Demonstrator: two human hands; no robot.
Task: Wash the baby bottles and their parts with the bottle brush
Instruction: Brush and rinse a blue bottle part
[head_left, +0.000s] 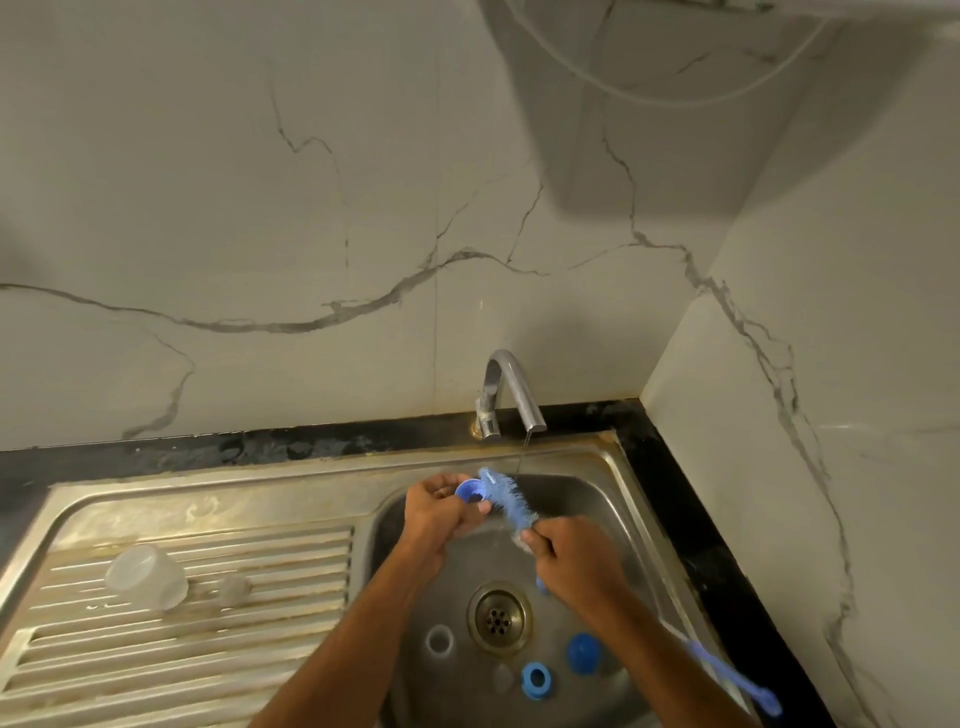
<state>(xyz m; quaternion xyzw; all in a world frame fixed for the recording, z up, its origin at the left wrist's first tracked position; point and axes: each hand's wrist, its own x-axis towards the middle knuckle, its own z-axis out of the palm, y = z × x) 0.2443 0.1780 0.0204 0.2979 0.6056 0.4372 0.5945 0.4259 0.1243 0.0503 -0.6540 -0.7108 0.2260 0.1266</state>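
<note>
Gripping a blue bottle ring (470, 491) in my left hand (436, 512) above the sink (597, 499), my right hand (574, 558) clasps the bottle brush (506, 499) against it. Wet plastic may slip into the basin if I scrub too hard.

Two hands work over one sink (613, 470) with one tap (506, 395). There is one blue bottle brush (506, 499), two blue rings (470, 491) (536, 679), one blue cap (584, 653), one clear ring (440, 640) and one clear cup (145, 576).
</note>
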